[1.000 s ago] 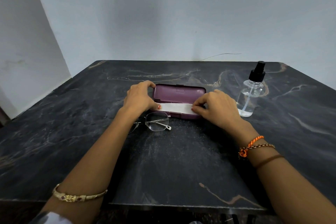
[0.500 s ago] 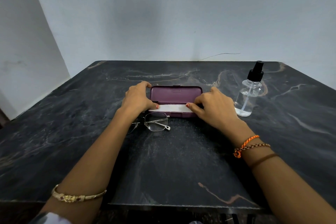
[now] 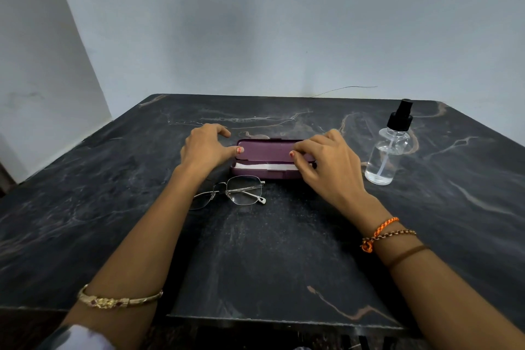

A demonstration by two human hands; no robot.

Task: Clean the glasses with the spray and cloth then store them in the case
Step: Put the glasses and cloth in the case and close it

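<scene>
Case [image 3: 267, 150] lid lowered; both hands' fingers grip it; dark marble table [image 3: 255, 250], grey wall.

The right hand [image 3: 329, 163] covers the right end of the purple hard-shell glasses case [image 3: 265, 150] at mid-frame. The left forearm hides part of the wire-framed clear-lens glasses' [image 3: 230, 192] left lens. The dark marble counter [image 3: 270, 250] is cut off by the frame's bottom and side edges.

Dark marble table [image 3: 255, 250] with pale veins, against a bluish wall [image 3: 255, 23]
</scene>
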